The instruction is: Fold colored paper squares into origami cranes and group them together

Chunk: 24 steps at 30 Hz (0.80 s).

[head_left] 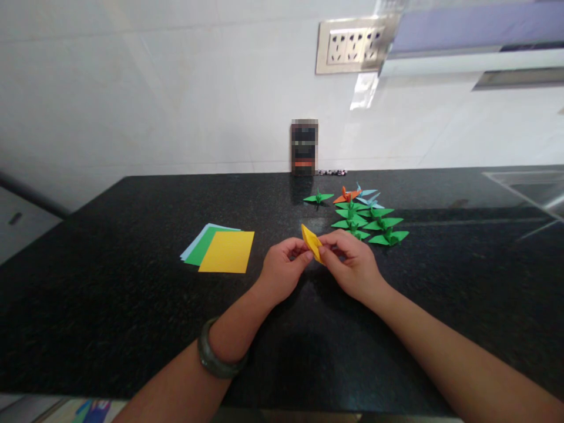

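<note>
A small piece of folded yellow origami paper [311, 239] is held up between my two hands above the dark countertop. My left hand [287, 264] pinches its lower left side with thumb and fingers. On the other side, my right hand [350, 261] grips the paper's right edge, thumb in front. The fingertips behind the paper are partly hidden. Left of my hands lie flat square sheets, a yellow sheet [229, 252] on top, then a green sheet [200, 249] and a light blue sheet [188, 245] fanned out beneath.
Several green paper cranes [390, 236] stand in rows behind my right hand, with an orange crane [346, 195] and light blue cranes [372, 201] at the back. A phone-like dark object [304, 147], blurred out, leans on the tiled wall below a socket panel [350, 46].
</note>
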Motion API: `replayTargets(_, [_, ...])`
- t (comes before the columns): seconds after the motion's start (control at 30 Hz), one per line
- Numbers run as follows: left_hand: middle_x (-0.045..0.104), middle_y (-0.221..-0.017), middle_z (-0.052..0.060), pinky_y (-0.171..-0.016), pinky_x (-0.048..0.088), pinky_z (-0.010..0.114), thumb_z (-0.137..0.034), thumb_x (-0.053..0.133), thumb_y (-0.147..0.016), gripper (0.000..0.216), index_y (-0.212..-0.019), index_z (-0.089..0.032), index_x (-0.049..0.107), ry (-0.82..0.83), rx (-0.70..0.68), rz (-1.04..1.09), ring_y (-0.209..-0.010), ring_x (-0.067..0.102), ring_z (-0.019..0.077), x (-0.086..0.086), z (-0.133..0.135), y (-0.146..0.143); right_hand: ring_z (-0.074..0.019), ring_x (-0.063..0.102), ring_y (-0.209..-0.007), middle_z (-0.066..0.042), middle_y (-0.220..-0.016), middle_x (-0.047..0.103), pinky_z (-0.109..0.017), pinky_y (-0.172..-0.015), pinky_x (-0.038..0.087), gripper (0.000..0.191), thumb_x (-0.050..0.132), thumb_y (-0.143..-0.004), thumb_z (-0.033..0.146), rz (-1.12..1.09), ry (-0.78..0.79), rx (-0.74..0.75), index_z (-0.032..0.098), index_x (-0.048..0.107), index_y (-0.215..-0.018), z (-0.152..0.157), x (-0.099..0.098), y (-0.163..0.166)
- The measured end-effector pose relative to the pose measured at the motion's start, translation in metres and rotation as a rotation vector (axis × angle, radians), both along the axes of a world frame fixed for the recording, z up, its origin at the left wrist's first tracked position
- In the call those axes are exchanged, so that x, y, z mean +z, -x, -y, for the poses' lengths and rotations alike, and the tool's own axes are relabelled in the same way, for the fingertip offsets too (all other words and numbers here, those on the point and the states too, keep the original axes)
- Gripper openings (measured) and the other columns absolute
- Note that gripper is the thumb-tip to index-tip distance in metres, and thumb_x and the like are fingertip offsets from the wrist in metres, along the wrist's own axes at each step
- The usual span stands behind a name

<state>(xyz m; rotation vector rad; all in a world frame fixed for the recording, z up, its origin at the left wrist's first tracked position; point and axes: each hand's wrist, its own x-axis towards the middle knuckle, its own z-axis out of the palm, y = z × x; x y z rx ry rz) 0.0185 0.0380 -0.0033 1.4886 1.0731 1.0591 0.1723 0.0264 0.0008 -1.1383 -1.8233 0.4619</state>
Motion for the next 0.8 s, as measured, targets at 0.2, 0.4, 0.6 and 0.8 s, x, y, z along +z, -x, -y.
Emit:
replayTargets(0.2, [0.054,-0.059,-0.002,-0.056,0.04,0.023,-0.024,0.055,-0.073,0.01,-0.072,-0.014,0.057,0.053,0.005,-0.013,-0.055,0.049,0.0095,0.0037,0.0018,-0.0007,-0.0105,0.052,-0.057,0.001,-0.07,0.054,-0.021,-0.05,0.044,0.011,0.054,-0.077,0.02,-0.251,0.19,-0.01,0.02,0.053,-0.088,-0.0012,-0.0068,0.0027])
replayTargets(0.4, [0.053,-0.058,-0.002,-0.055,0.038,0.023,-0.03,0.055,-0.074,0.016,-0.07,-0.014,0.056,0.073,0.013,-0.029,-0.053,0.048,0.0097,0.0032,0.0012,0.0003,-0.0117,0.054,-0.06,-0.001,-0.069,0.057,-0.024,-0.054,0.044,0.005,0.054,-0.075,0.021,-0.243,0.206,0.029,0.018,0.058,-0.075,-0.0018,-0.0006,0.0046])
replayTargets(0.6, [0.053,-0.058,-0.002,-0.054,0.036,0.022,-0.032,0.057,-0.073,0.019,-0.067,-0.014,0.056,0.057,0.045,-0.075,-0.054,0.047,0.0095,0.0028,0.0011,0.0015,-0.0128,0.054,-0.057,-0.002,-0.067,0.059,-0.025,-0.053,0.044,0.015,0.059,-0.072,0.03,-0.248,0.312,0.007,0.015,0.059,-0.073,-0.0032,-0.0005,0.0047])
replayTargets(0.8, [0.055,-0.062,-0.001,-0.058,0.04,0.023,-0.028,0.054,-0.075,0.014,-0.072,-0.015,0.058,0.03,0.046,-0.078,-0.058,0.051,0.0112,0.0,-0.0006,0.0013,-0.0126,0.052,-0.06,-0.002,-0.065,0.058,-0.026,-0.059,0.043,0.015,0.054,-0.075,0.027,-0.206,0.323,0.03,0.015,0.06,-0.071,-0.0037,0.0005,0.0036])
